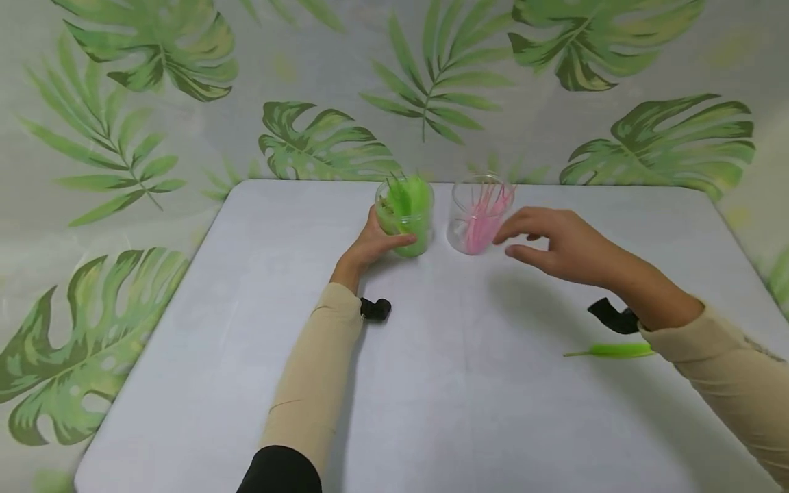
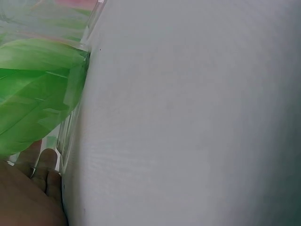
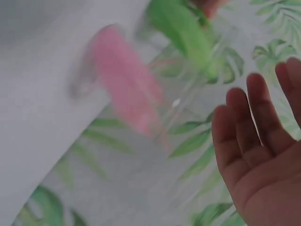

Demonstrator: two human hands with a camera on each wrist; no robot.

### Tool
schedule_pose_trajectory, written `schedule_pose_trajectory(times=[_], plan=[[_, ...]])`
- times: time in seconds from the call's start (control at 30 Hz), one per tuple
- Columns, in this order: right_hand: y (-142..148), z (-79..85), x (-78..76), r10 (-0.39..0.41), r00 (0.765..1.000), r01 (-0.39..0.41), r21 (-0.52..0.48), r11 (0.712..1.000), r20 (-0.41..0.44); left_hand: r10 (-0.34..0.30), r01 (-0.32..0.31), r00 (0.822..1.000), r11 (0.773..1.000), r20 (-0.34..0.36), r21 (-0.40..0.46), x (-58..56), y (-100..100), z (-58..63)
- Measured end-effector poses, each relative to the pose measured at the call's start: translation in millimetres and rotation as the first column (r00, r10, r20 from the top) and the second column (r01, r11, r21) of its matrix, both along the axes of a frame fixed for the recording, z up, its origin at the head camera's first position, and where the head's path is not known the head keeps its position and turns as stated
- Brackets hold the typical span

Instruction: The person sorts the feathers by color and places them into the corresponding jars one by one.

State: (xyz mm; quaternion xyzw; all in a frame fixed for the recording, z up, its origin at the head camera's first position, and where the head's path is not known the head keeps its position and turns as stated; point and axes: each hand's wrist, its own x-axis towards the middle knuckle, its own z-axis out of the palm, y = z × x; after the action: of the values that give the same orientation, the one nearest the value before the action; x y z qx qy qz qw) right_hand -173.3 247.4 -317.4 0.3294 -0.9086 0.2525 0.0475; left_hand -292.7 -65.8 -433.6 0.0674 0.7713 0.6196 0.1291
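Observation:
Green feathers (image 1: 419, 195) stand quill-up in a clear jar (image 1: 403, 220) near the table's far edge. My left hand (image 1: 372, 244) grips that jar from its left side, thumb across the front; in the left wrist view the hand's fingers (image 2: 47, 160) lie by the jar beneath the green feathers (image 2: 37, 94). To the right stands a second clear jar (image 1: 457, 226) with pink feathers (image 1: 483, 229) leaning in it. Beside this jar my right hand (image 1: 564, 243) hovers above the table, holding nothing. Its fingers look spread and relaxed in the right wrist view.
A single green feather (image 1: 619, 350) lies on the white table (image 1: 419, 397), partly under my right forearm. Behind the table hangs a leaf-patterned cloth (image 1: 481, 150). Black straps with small mounts (image 1: 376, 309) sit at both wrists.

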Motion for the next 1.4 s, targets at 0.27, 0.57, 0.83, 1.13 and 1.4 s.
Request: schedule_pose_trajectory(times=[0.27,0.57,0.83,1.13,1.4], plan=[[61,-37.0,36.4,-0.007,1.0,0.012,0.178,0.984,-0.028,0.008,-0.008,1.0,1.0,0.007,0.002,3.0,-1,3.7],[99,-78.6,66.4,-0.099,0.988,0.048,0.375,0.926,0.118,0.005,-0.004,1.0,0.999,0.02,-0.045,2.1,0,2.6],[112,-109.1,88.1,-0.043,0.998,0.055,0.254,0.966,-0.053,0.0,0.001,1.0,0.999,0.015,-0.035,1.7,1,3.8],[99,-119.2,85.4,0.039,0.986,-0.006,0.198,0.98,-0.163,0.0,0.001,1.0,0.999,0.016,-0.032,0.5,1,4.4],[91,-122.4,78.9,0.127,0.955,-0.074,0.202,0.977,-0.267,-0.007,0.007,1.0,1.0,0.025,-0.026,0.6,0,4.0]])
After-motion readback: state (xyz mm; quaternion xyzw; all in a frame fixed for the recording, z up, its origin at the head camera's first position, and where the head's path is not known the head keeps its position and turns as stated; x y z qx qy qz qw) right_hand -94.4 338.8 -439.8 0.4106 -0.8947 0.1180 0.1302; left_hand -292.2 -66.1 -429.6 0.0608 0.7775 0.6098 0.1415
